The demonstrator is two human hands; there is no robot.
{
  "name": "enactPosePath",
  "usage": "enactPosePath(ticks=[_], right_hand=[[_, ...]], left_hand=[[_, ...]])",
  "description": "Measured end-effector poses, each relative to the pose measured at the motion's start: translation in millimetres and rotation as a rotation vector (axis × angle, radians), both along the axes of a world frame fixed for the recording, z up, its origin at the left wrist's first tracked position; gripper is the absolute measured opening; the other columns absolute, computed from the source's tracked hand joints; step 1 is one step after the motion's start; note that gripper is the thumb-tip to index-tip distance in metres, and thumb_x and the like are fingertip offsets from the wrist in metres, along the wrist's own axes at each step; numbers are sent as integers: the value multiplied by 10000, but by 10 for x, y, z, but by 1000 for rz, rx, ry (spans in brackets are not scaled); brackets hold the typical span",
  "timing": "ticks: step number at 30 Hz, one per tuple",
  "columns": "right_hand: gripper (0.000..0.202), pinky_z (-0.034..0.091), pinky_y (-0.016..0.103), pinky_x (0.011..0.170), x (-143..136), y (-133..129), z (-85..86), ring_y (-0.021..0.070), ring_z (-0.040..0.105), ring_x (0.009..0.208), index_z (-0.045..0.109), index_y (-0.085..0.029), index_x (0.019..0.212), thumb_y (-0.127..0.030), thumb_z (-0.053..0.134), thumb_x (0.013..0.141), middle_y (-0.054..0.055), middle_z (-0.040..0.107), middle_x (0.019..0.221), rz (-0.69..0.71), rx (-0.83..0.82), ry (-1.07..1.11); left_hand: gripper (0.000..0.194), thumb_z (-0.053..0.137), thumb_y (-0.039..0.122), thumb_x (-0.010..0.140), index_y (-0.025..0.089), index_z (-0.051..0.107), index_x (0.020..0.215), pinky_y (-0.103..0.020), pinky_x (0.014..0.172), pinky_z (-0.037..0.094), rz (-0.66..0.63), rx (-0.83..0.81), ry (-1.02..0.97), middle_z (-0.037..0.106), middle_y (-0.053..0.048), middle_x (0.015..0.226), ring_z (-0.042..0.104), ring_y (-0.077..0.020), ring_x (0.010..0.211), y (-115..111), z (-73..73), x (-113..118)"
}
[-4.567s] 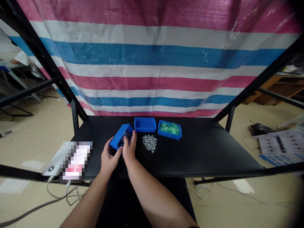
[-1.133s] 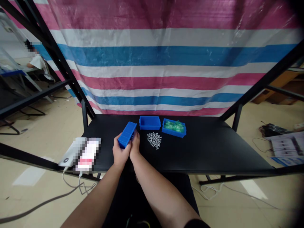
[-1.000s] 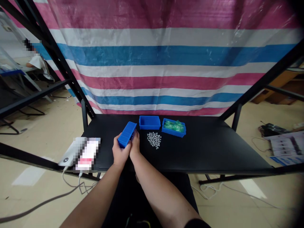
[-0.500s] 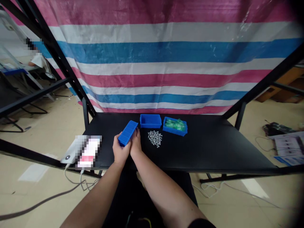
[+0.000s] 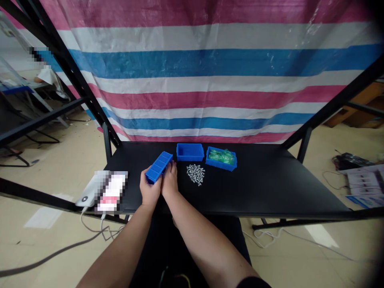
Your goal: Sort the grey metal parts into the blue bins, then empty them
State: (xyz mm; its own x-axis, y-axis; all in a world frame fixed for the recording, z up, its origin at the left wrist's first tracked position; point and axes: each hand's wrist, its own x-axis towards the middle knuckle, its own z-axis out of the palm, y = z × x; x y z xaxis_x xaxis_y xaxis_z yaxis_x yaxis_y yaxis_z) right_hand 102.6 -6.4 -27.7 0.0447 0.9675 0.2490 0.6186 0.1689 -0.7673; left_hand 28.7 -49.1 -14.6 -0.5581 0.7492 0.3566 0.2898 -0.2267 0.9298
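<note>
Left grip (image 5: 150,192) clasped round a blue bin (image 5: 159,166) — tipped on its side, ribbed face up, over the desk (image 5: 255,188). Right grip (image 5: 170,180) at the bin's open side — partly hidden, can't tell if it's grasping. Screws (image 5: 196,175) piled to the right; second bin (image 5: 190,158) behind them, third bin (image 5: 220,165) beside it holding green packets (image 5: 222,156).

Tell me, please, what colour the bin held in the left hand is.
The held bin is blue, clearest in the head view.

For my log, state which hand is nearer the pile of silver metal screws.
Right. The right hand is left of the screw pile; the left hand is farther left, gripping the tilted rectangular blue plastic bin.
</note>
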Motion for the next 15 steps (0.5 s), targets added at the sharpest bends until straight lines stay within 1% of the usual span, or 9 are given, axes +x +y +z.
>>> enactPosePath(ticks=[4, 8, 11, 15], right_hand=[[552, 329, 528, 1221, 4, -24, 25, 373, 310, 1524, 459, -56, 1501, -179, 511, 966, 272, 363, 1591, 1, -5, -23], [602, 338, 555, 1210, 8, -36, 31, 393, 308, 1520, 435, -89, 1533, -180, 537, 947, 255, 352, 1604, 15, -2, -45], [571, 347, 544, 1207, 5, -37, 24, 383, 323, 1515, 470, -104, 1514, -174, 519, 950, 241, 365, 1602, 14, 10, -48], [526, 348, 512, 1213, 17, -47, 32, 347, 357, 1500, 515, -108, 1470, -176, 516, 948, 225, 398, 1585, 4, 36, -43]], left_hand=[[515, 800, 280, 722, 210, 623, 1201, -382, 996, 520, 7, 1, -24, 696, -76, 1159, 680, -247, 1067, 17, -13, -19], [528, 812, 288, 718, 207, 628, 1207, -377, 992, 531, 24, -7, -54, 700, -77, 1150, 684, -243, 1064, 15, 3, -24], [522, 816, 301, 722, 201, 631, 1200, -371, 989, 534, 22, 1, -72, 704, -79, 1139, 685, -240, 1062, 9, 20, -20], [536, 820, 321, 722, 195, 624, 1205, -381, 984, 537, 23, -4, -94, 703, -87, 1138, 686, -246, 1061, 6, 31, -16]])
